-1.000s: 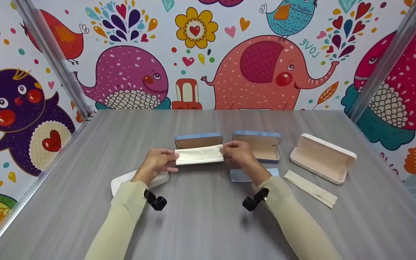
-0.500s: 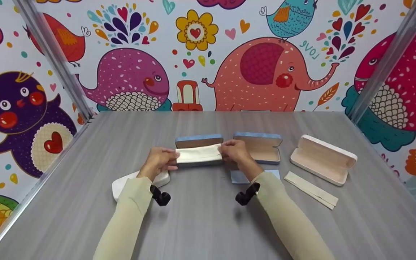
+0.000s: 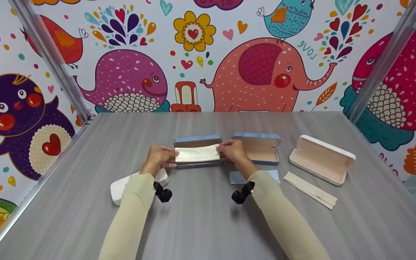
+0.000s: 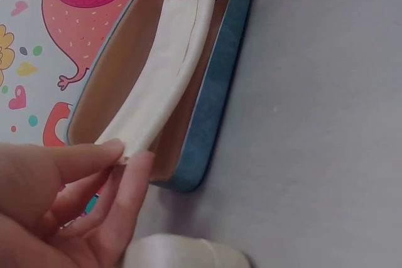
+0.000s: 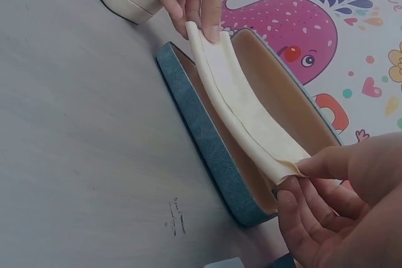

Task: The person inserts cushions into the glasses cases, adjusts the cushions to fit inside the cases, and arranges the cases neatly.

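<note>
A folded cream cloth (image 3: 197, 154) is stretched between both hands, over an open blue glasses case (image 3: 198, 138) with a tan lining. My left hand (image 3: 159, 157) pinches its left end between thumb and fingers. At the other end my right hand (image 3: 234, 151) pinches it the same way. In the left wrist view the cloth (image 4: 164, 67) sags a little along its length, and the case's blue front wall (image 4: 213, 95) stands beside it. The right wrist view shows the cloth (image 5: 242, 101) over the mouth of the case, part of the tan inside uncovered.
A second open blue case (image 3: 265, 155) stands just right, a folded blue cloth (image 3: 238, 177) in front of it. Farther right are an open white case (image 3: 320, 159) and another folded cream cloth (image 3: 311, 189). A closed white case (image 3: 119, 189) lies by the left forearm.
Both hands have lowered the cream cloth and brought it farther back over the blue case, whose front edge now shows below it. The hands have come slightly closer together.
</note>
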Demonstrator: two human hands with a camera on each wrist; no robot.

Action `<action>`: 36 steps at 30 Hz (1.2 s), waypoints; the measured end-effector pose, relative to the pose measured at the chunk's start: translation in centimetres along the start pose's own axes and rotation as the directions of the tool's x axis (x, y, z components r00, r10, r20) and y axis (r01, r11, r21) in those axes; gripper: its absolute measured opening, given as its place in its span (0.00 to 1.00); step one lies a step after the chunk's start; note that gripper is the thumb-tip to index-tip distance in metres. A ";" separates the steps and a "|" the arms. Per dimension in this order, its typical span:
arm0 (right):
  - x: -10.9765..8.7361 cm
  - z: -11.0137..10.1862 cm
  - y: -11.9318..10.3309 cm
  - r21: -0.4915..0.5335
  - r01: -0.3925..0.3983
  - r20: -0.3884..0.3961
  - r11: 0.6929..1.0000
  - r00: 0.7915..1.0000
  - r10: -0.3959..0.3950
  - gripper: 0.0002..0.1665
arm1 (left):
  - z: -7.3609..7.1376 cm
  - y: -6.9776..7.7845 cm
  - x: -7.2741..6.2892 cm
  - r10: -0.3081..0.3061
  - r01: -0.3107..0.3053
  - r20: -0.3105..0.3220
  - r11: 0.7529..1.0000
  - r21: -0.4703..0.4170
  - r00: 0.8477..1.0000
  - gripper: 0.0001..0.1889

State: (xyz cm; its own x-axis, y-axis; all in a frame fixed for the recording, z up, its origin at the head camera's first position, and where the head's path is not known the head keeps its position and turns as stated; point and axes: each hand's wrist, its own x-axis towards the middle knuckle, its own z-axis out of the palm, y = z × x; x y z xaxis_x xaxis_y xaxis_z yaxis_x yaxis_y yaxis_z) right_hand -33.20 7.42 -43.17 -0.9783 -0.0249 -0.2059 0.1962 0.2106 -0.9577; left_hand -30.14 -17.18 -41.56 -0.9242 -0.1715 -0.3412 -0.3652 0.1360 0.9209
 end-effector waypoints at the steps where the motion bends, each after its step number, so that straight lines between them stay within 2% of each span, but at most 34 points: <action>1: 0.0 0.0 0.0 -0.001 -0.001 0.000 1.000 1.000 0.001 0.05 | 0.0 0.1 0.0 0.003 -0.003 -0.004 1.000 0.005 1.000 0.17; 8: 0.6 0.0 -0.1 0.010 -0.005 -0.027 1.000 1.000 0.005 0.06 | 0.4 0.3 0.1 0.034 -0.033 -0.028 0.999 0.010 0.999 0.16; 16: 0.4 0.0 0.1 -0.056 -0.013 -0.035 0.998 0.999 0.011 0.05 | 0.6 0.2 0.3 0.045 -0.042 -0.055 0.997 0.061 0.997 0.14; 21: 0.2 0.2 0.1 -0.121 0.032 -0.049 0.992 0.998 -0.038 0.02 | 0.7 0.1 0.3 0.057 -0.053 -0.052 0.996 0.071 0.997 0.13; 26: 0.1 0.4 0.2 -0.203 0.074 -0.070 0.976 0.994 -0.090 0.05 | 0.6 0.2 0.2 0.076 -0.069 -0.074 0.993 0.096 0.994 0.13; 36: 0.0 0.5 0.5 -0.260 0.096 -0.095 0.961 0.988 -0.125 0.05 | 0.8 0.0 0.2 0.093 -0.079 -0.098 0.987 0.143 0.991 0.12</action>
State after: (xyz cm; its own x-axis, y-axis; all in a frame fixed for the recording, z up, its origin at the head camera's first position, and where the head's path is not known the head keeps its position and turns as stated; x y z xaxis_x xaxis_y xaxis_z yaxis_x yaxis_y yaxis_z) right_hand -33.05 7.02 -43.79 -0.9970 0.0421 -0.0647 0.0768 0.4537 -0.8878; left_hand -30.37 -16.41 -41.79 -0.9389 -0.2528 -0.2335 -0.3034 0.2876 0.9084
